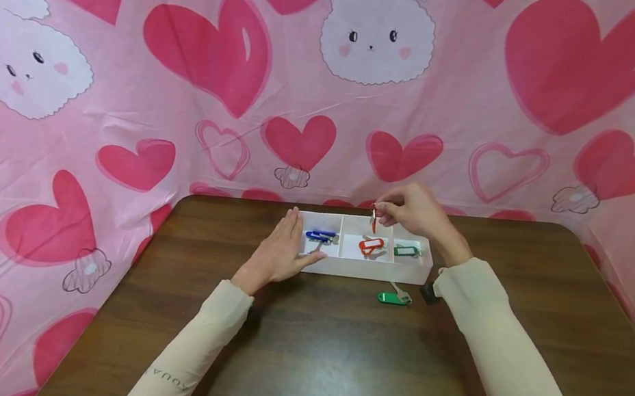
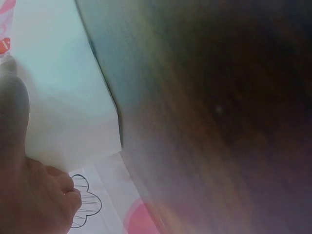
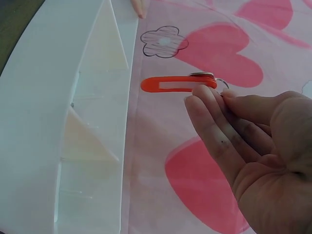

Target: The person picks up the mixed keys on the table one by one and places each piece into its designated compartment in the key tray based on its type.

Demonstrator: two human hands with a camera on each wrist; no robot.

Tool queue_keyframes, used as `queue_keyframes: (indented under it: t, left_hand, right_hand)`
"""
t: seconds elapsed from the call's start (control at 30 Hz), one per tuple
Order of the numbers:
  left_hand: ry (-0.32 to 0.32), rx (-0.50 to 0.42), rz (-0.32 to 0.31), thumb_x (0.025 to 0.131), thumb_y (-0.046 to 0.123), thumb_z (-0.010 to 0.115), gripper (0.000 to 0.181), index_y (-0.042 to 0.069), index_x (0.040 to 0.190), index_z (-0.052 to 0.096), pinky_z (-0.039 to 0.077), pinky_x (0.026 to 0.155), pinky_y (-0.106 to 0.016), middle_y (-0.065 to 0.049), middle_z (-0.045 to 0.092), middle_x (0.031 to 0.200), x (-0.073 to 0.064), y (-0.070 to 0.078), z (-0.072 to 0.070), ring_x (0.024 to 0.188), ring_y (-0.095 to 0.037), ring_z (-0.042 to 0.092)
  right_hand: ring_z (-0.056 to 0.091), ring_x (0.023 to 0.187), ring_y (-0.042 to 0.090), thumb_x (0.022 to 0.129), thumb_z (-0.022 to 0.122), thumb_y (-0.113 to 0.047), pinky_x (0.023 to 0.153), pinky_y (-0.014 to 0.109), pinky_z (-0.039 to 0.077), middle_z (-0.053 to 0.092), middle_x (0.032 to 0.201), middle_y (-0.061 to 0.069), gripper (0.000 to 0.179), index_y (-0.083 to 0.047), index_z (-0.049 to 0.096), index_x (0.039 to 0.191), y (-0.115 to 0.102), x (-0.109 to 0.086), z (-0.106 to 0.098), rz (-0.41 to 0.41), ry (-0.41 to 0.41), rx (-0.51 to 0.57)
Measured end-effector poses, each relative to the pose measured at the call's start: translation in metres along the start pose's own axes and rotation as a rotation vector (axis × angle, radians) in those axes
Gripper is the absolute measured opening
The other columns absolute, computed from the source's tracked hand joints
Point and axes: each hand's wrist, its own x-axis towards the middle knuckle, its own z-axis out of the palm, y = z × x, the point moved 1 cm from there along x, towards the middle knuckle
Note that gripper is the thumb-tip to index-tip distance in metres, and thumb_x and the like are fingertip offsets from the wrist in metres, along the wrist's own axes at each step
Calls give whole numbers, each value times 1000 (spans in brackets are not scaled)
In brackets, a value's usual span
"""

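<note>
Above the middle compartment of a white three-compartment box [image 1: 356,268], my right hand [image 1: 415,210] pinches the ring of a red key tag [image 3: 173,84]. The tag hangs beside a key, mostly hidden behind it in the right wrist view. At the box's left end my left hand [image 1: 278,252] rests with straight fingers along the end wall and its thumb at the front wall. Inside the box, blue key tags [image 1: 320,236] lie on the left, another red key tag [image 1: 371,244] in the middle, and a green key tag [image 1: 407,251] on the right.
A loose green key tag with a key [image 1: 395,298] lies on the brown wooden table [image 1: 316,364] in front of the box's right half. Behind the table hangs a pink cloth [image 1: 286,82] printed with hearts and rabbits, close to the back edge.
</note>
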Motion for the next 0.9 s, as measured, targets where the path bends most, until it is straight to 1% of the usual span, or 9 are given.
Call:
queue_keyframes:
  t: [0.07, 0.27, 0.37, 0.53, 0.63, 0.77, 0.9]
  left_hand:
    - [-2, 1, -1, 95, 82, 39, 115, -2, 167, 8, 13, 136, -44, -16, -2, 178, 0, 0, 0, 167, -32, 0]
    - [3, -5, -2, 95, 82, 40, 115, -1, 167, 9, 13, 135, -44, -16, -2, 179, -1, -1, 0, 167, -32, 0]
    - [6, -8, 1, 94, 81, 41, 115, -1, 167, 9, 14, 135, -45, -15, -1, 179, -1, -1, 0, 167, -32, 1]
    - [6, -19, 12, 95, 80, 43, 114, -2, 167, 10, 15, 135, -46, -16, -1, 179, -1, 0, 0, 167, -33, 2]
    - [10, -18, 15, 95, 79, 44, 113, -2, 167, 10, 15, 135, -45, -16, -1, 179, -1, 0, 0, 167, -33, 2]
    - [15, -15, 14, 95, 79, 44, 113, -2, 167, 10, 15, 135, -45, -15, 0, 179, -1, 0, 0, 167, -32, 2]
    - [12, -18, 12, 95, 79, 43, 113, -2, 167, 9, 15, 135, -45, -16, -1, 179, -2, 0, -1, 167, -33, 2]
  right_hand:
    - [78, 79, 27, 100, 69, -6, 74, 31, 66, 77, 98, 24, 20, 8, 75, 114, 0, 3, 0, 14, -14, -5]
    - [78, 81, 28, 101, 69, -8, 86, 48, 65, 76, 100, 23, 22, 7, 75, 116, 2, 9, 2, 51, -51, -8]
    - [78, 82, 30, 101, 69, -8, 89, 52, 64, 76, 99, 23, 22, 6, 76, 116, 6, 13, 5, 72, -58, -2]
    - [78, 86, 35, 101, 69, -8, 88, 49, 65, 76, 99, 22, 22, 6, 75, 116, 14, 18, 9, 108, -72, 9]
    - [77, 83, 33, 101, 68, -6, 86, 47, 66, 75, 98, 23, 22, 9, 75, 116, 17, 21, 12, 114, -80, 19]
    - [76, 76, 27, 101, 68, -4, 85, 50, 66, 75, 94, 23, 21, 12, 74, 113, 18, 25, 14, 114, -81, 28]
    - [77, 76, 27, 102, 65, -3, 87, 53, 64, 76, 94, 24, 21, 13, 74, 114, 18, 29, 16, 125, -92, 33]
